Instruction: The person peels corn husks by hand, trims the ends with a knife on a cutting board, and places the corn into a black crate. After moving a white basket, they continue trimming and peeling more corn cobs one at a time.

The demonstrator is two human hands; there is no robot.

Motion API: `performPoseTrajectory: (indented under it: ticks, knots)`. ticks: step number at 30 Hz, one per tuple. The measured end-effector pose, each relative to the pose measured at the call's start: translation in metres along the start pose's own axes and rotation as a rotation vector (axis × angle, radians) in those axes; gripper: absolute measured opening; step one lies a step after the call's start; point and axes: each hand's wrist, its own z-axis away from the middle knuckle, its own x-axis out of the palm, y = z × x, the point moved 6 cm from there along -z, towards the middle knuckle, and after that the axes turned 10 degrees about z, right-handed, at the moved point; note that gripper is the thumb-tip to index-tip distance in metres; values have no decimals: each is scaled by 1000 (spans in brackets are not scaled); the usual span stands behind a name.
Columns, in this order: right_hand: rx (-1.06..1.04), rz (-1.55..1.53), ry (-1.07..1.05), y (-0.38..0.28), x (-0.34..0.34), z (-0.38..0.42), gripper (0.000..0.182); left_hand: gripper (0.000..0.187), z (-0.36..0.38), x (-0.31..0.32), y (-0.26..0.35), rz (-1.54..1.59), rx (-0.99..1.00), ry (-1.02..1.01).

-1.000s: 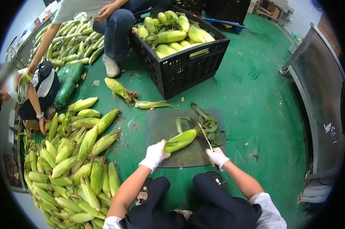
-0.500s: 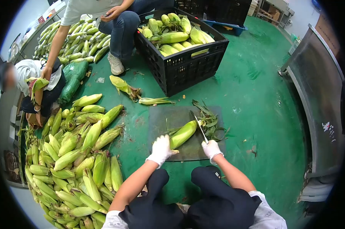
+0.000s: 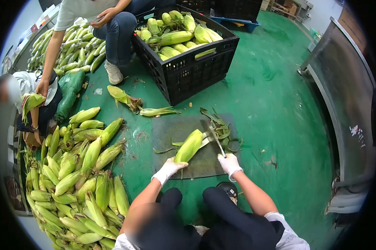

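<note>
My gloved left hand (image 3: 169, 167) is closed round the lower end of a green corn ear (image 3: 189, 146), which points up and to the right over the dark cutting board (image 3: 167, 129). In my gloved right hand (image 3: 229, 163) is the handle of a knife (image 3: 214, 136), its blade slanting up and left, just right of the ear. Loose husk leaves (image 3: 224, 132) lie on the board's right side, behind the blade.
A large pile of unhusked corn (image 3: 77, 179) covers the floor at left. A black crate (image 3: 192, 71) of corn stands beyond the board. Two people crouch at upper left, near more corn (image 3: 77, 52). A metal cabinet (image 3: 338, 91) stands at right.
The view has shifted a little. My left hand has lifted and tilted the ear away from the knife, which stays in my right hand. A pale strip now shows by the blade.
</note>
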Motion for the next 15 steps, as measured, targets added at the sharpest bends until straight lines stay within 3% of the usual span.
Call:
performPoseTrajectory:
  ticks: [2,4,7,9,10,11,13,15]
  knots:
    - [-103,-60,115,-20,-21,8,41,43,2,4,-5,140,-24,-3]
    - [-266,-242,294,-54,-53,31,36,43,-3,1,-15,44,-60,18]
    - [-398,-434,371,-63,-47,36,36,43,0,0,-5,-35,-32,51]
    - [-286,-49,270,-18,15,0,43,41,6,1,0,-37,-156,51]
    - [-90,-129,60,-8,20,7,45,37,6,0,-8,55,-211,42]
    - [104,-213,-151,-4,23,18,47,31,15,3,-1,181,-133,56]
    - [153,-83,-184,3,2,20,48,30,31,-2,-18,273,-276,2]
    - [-68,313,192,1,-24,18,43,36,68,-11,-22,260,-278,-39]
